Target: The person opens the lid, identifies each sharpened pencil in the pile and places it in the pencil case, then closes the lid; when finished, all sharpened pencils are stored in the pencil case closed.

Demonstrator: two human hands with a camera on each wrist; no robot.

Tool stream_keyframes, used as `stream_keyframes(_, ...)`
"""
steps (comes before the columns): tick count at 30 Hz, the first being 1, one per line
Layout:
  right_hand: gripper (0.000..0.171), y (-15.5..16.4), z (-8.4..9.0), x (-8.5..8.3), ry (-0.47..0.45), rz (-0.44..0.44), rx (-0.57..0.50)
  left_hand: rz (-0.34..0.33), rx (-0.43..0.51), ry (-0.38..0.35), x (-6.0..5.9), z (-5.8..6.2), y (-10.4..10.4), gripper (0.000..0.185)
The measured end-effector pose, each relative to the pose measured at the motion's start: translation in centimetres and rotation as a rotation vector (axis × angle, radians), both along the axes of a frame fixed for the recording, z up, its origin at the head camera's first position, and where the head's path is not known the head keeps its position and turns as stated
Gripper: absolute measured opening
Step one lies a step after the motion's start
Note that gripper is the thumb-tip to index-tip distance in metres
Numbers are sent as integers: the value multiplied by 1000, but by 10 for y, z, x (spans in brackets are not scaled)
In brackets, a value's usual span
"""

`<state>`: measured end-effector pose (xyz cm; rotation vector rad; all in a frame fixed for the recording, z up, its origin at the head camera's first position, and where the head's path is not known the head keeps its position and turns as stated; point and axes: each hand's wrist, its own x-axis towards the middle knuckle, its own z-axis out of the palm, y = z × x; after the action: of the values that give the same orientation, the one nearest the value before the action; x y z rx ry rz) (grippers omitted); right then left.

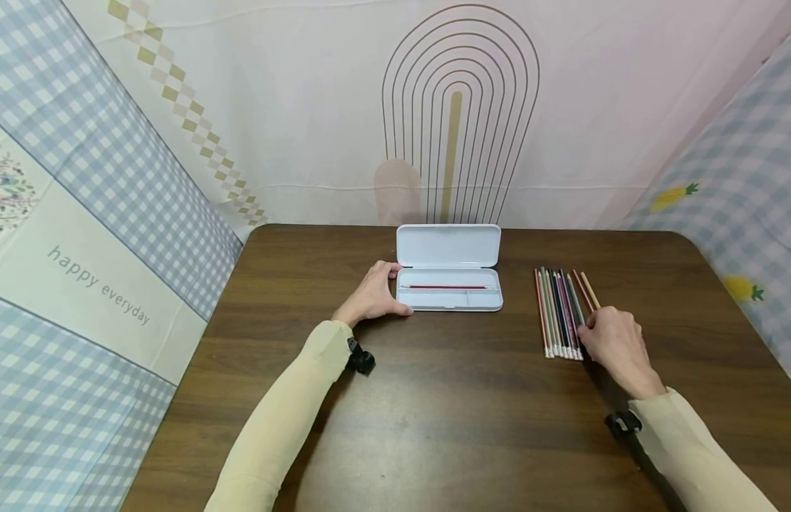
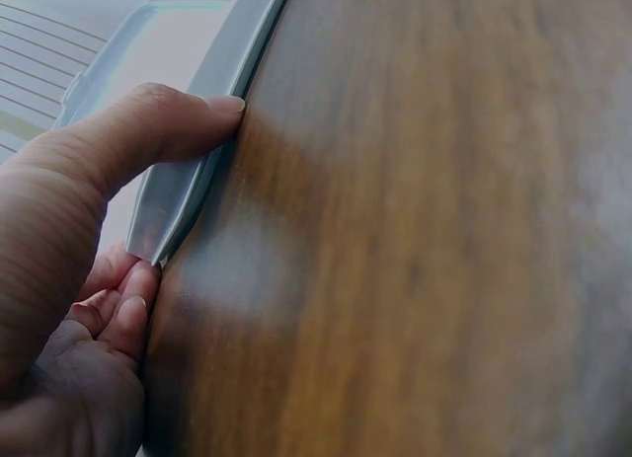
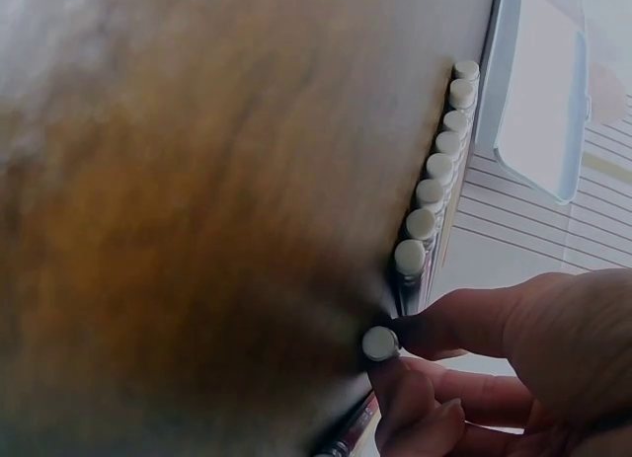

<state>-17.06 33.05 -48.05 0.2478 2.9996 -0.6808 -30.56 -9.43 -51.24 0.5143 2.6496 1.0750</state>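
Pinching one pencil between them, right fingers nearly meet; left fingers, spread, clasp the case.

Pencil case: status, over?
Left hand grips open pencil case at left end. Right hand pinches one pencil near eraser. Red pencil inside; pencil row close beside right hand.

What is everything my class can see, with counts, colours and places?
pencil case: one, white, open, on table
pencil: one, red, inside case
pencils: about ten, mixed colours, right of case
table: one, brown, under case
wall cloth: one, white, behind table
checked cloths: two, blue and white, left and right
sleeves: two, cream, on arms
wrist cameras: two, black, at wrists
left hand: one, bare, gripping case's left end
right hand: one, bare, pinching one of those pencils
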Motion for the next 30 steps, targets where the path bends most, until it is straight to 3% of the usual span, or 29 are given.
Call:
stream_keyframes(15,45,5,2,-6,-70,-24,49,-8,-3,8,0,0,-1,91)
stream_keyframes(25,33,10,4,-3,-62,-116,12,-11,-3,5,0,2,0,92)
stream_keyframes(30,30,9,5,-2,-11,-127,18,-9,-7,5,1,1,0,91)
